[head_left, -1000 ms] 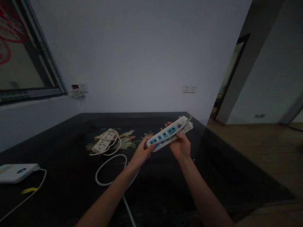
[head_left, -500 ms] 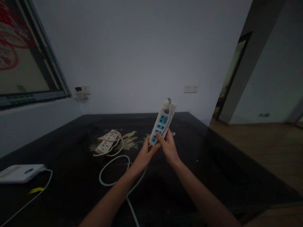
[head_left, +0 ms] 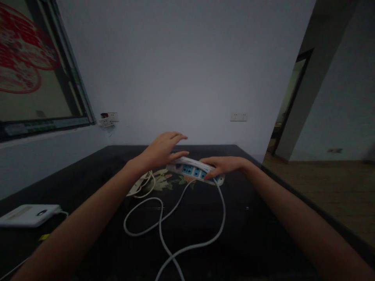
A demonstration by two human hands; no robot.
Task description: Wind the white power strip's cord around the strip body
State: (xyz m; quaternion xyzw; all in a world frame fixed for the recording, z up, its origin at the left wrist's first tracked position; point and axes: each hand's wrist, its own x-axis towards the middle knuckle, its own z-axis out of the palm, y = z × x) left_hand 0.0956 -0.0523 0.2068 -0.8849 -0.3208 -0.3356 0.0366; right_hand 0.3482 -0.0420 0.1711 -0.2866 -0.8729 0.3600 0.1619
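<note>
A white power strip (head_left: pixel 191 171) with blue sockets is held just above the dark table, turned nearly sideways. My right hand (head_left: pixel 221 166) is closed round its right end, thumb across the front face. My left hand (head_left: pixel 165 148) is at the other end with fingers stretched out and apart; its thumb lies along the strip's upper edge, and whether it touches cannot be made out. White cord runs along the top of the strip. More of the white cord (head_left: pixel 224 210) hangs from the right end and loops over the table.
A second power strip (head_left: pixel 137 187) wrapped in its cord lies behind my left forearm, partly hidden. At the left are a white power bank (head_left: pixel 29 215) with a cable and a yellow scrap (head_left: pixel 44 237). Wall sockets (head_left: pixel 238 116) are on the wall behind the black table (head_left: pixel 263 230).
The power strip has swung from steeply upright to nearly level and lower. My left hand has come off its lower end and moved to the other end, fingers open. Cord now hangs in a loop.
</note>
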